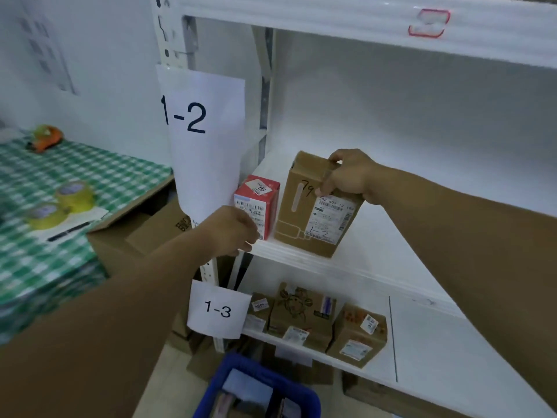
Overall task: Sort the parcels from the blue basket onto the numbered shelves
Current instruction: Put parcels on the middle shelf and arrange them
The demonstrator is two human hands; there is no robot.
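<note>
My right hand (349, 176) grips the top of a brown cardboard parcel (304, 218) marked "1-2", which stands slightly tilted on the white shelf (376, 236) labelled 1-2 (193, 119). A small red parcel (256, 203) stands just left of it on the same shelf. My left hand (232, 230) is at the red parcel's front lower corner, fingers curled against it. The blue basket (307, 399) sits on the floor below, with more parcels inside.
The lower shelf, labelled 1-3 (218, 309), holds three brown parcels (301, 315). At the left is a table with a green checked cloth (45, 182), two yellow tape rolls (75, 196), a pen (69, 231) and an orange tape dispenser (46, 137). Cardboard boxes (141, 233) stand beside the shelf post.
</note>
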